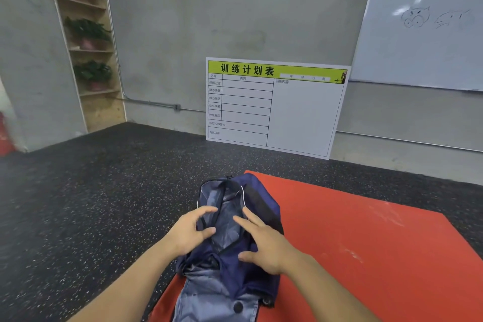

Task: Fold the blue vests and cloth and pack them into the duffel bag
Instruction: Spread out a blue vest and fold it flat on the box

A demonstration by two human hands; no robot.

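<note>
A navy duffel bag (261, 198) lies on the left edge of a red mat (366, 243), its zip opening facing up. Pale blue denim-like cloth (227, 222) fills the opening. More pale blue cloth with a dark button (217, 300) spills out at the near end. My left hand (189, 232) holds the left rim of the opening between thumb and fingers. My right hand (264, 243) rests on the bag's right side, its fingers straight and reaching over the cloth inside.
Dark speckled rubber floor (91, 204) surrounds the mat. A white training-plan board (300, 112) leans on the grey wall behind. A whiteboard (431, 34) hangs at the right. At the back left stands a wooden shelf with potted plants (88, 34).
</note>
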